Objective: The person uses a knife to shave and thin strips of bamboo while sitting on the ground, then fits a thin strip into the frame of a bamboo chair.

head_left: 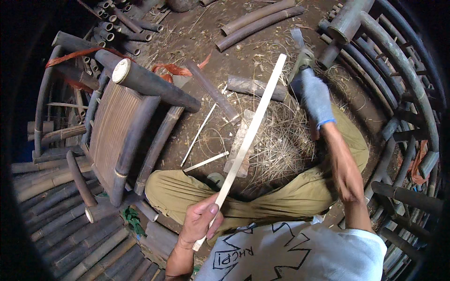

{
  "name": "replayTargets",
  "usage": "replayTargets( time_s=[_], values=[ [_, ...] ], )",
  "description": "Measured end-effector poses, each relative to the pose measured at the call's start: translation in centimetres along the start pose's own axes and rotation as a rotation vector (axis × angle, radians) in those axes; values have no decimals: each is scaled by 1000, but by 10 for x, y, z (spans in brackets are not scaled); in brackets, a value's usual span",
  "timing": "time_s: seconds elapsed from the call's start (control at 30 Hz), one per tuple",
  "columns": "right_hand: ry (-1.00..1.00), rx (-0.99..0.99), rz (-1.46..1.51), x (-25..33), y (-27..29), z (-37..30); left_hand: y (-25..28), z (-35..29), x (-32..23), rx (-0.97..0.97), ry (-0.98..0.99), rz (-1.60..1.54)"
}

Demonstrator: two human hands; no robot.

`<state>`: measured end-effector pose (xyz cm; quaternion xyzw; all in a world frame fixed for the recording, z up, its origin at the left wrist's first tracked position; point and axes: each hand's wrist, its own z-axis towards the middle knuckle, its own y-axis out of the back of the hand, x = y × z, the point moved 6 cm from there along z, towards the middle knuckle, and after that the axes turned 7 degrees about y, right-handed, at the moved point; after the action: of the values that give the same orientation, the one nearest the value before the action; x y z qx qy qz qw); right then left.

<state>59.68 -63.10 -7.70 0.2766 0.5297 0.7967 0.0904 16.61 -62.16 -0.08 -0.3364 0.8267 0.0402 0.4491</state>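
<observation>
My left hand [202, 221] is closed around the lower part of a long, pale split bamboo strip [251, 140]. The strip slants up and to the right across my lap, its far end close to my other hand. A grey glove with a blue cuff covers my right hand [315, 96], which is closed on what looks like a knife [296, 37]. Its greyish blade points away from me, and a brown handle part shows below the glove. The fingers and the tool's middle are partly hidden and blurred. Between my folded legs lies a heap of thin bamboo shavings [281, 150].
A short bamboo log [258, 87], a flat wooden piece [241, 159] and a brown bamboo piece [213, 91] lie on the ground ahead. A bamboo chair [115, 136] stands at left; curved bamboo frames [398, 61] are at right. Cut poles [79, 239] fill the lower left.
</observation>
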Motion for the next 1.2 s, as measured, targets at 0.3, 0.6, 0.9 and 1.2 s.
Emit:
replayTargets(
  time_s=[0.3,0.6,0.9,1.2],
  values=[
    [-402,689,1124,158,-21,-113,65,63,-34,-998,-816,189],
    [-807,348,1787,149,-60,-91,9,101,18,-498,-455,114],
    [-68,253,651,108,-9,-19,3,60,25,-46,135,-246],
    [371,369,411,179,17,-102,18,77,-7,-449,-174,270]
  ],
)
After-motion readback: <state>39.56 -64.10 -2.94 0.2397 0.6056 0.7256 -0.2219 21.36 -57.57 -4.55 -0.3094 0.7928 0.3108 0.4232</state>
